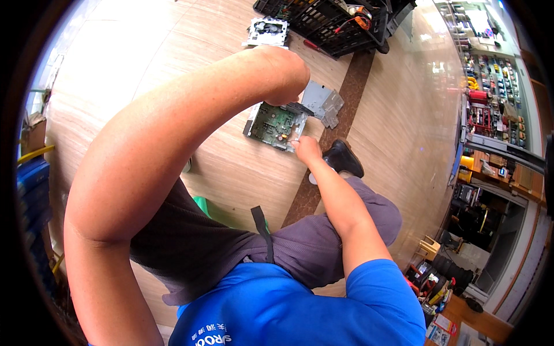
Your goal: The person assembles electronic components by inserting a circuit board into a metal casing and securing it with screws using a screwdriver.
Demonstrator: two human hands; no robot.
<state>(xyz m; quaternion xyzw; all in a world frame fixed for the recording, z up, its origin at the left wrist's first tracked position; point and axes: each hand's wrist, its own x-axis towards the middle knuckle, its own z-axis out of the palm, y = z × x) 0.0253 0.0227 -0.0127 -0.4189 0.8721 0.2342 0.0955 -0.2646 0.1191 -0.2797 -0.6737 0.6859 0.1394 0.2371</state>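
An opened metal case (248,128) with a green circuit board (270,122) inside lies on the floor in front of me. My left hand (284,75) is bent over its far edge with the fingers curled down. A dark, narrow piece (300,108) shows below those fingers; the hand hides what it grips. At the case's near right corner, my right hand (309,150) pinches the metal edge. Just beyond, to the right, a grey sheet-metal plate (318,99) lies flat. Farther off sits a silver and black drive-like mechanism (267,32).
A black plastic crate (329,26) with tools and cables stands at the far side, a red-handled tool (311,44) beside it. My black shoe (343,158) is right of the case. Stocked shelves (490,92) line the right. Blue bins (33,193) stand at left.
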